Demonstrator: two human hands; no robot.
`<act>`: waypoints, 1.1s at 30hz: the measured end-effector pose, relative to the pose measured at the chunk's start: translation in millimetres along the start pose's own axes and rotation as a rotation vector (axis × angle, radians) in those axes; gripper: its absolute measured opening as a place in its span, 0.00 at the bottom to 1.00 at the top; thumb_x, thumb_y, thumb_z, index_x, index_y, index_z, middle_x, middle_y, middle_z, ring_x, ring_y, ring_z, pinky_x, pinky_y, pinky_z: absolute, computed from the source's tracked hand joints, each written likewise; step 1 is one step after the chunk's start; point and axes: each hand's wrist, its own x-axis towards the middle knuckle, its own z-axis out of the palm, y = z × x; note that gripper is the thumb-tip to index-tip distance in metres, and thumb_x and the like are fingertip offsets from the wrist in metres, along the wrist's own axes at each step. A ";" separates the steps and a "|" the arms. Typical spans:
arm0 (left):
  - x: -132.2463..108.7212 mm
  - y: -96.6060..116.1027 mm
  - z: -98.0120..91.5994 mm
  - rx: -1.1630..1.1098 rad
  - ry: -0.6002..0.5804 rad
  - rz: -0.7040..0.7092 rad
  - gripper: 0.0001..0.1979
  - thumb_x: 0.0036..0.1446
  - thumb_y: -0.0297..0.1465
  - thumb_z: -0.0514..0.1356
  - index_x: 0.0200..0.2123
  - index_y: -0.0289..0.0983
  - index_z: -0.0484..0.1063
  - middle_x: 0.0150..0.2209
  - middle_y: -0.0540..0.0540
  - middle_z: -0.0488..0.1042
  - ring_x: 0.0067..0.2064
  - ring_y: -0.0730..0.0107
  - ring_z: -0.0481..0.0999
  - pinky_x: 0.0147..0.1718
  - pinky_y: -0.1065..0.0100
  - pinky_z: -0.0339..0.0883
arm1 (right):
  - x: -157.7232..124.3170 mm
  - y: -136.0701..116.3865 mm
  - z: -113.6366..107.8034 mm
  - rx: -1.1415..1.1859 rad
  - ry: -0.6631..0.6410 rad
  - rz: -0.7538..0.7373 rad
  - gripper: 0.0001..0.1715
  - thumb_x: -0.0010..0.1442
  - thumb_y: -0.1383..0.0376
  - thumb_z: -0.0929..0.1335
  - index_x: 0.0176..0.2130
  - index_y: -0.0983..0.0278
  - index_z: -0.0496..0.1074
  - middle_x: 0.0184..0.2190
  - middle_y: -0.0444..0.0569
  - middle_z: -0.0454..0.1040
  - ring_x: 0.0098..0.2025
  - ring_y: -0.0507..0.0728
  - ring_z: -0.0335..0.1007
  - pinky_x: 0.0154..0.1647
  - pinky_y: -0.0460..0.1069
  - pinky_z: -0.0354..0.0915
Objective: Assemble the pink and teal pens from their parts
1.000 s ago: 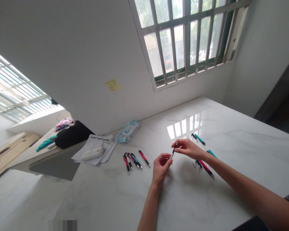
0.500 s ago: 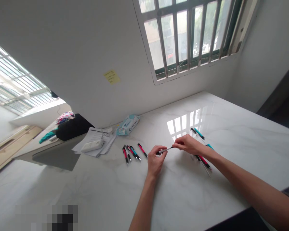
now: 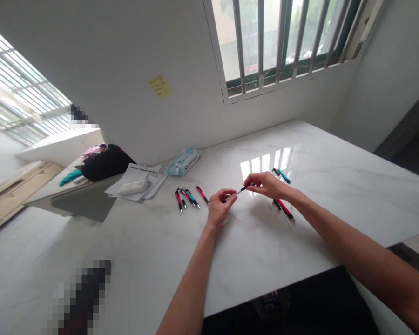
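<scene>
A slim pen with a whitish barrel and a black end (image 3: 243, 188) spans the gap between my hands, just above the table. My left hand (image 3: 219, 208) pinches its whitish part between thumb and fingers, which hide that end. At the black end, my right hand (image 3: 265, 184) grips with thumb and fingertips. Left of my hands lie several pens (image 3: 186, 199) in red, teal, black and white, with a red pen (image 3: 202, 194) slightly apart. Beyond my right hand rests a teal pen part (image 3: 284, 176). Below my right wrist are a red pen part (image 3: 285, 209) and a thin white tube (image 3: 287, 218).
The white marbled table (image 3: 244, 260) meets the wall at the back. A blue wipes packet (image 3: 184, 161), papers (image 3: 139, 179) and a white device (image 3: 132, 187) lie at the back left. A barred window (image 3: 272, 51) and a yellow note (image 3: 159, 86) are above.
The view has tipped down, so the table sits higher in the picture. More of the pen's black end shows at my right fingertips. Both hands keep their hold.
</scene>
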 end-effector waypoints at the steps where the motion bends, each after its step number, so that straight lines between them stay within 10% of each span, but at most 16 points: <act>1: -0.8 0.4 0.2 0.005 -0.010 0.002 0.14 0.54 0.38 0.70 0.41 0.37 0.83 0.39 0.43 0.83 0.35 0.68 0.78 0.34 0.69 0.70 | 0.3 0.4 0.1 0.014 -0.002 0.010 0.12 0.64 0.58 0.70 0.42 0.62 0.80 0.35 0.49 0.82 0.34 0.55 0.74 0.39 0.50 0.68; 17: -10.7 15.6 4.5 0.373 -0.037 0.228 0.12 0.66 0.30 0.61 0.49 0.42 0.82 0.44 0.44 0.82 0.42 0.66 0.80 0.46 0.65 0.72 | 2.5 8.3 22.0 -0.153 0.030 0.085 0.30 0.68 0.47 0.65 0.23 0.63 0.74 0.18 0.44 0.71 0.22 0.51 0.61 0.28 0.48 0.55; 33: -10.3 14.6 -1.4 0.389 0.059 0.185 0.08 0.63 0.36 0.66 0.41 0.42 0.85 0.38 0.45 0.84 0.33 0.67 0.76 0.39 0.64 0.69 | -2.5 6.1 25.3 -0.023 0.054 -0.036 0.16 0.62 0.53 0.72 0.43 0.62 0.80 0.30 0.47 0.78 0.31 0.54 0.69 0.35 0.48 0.63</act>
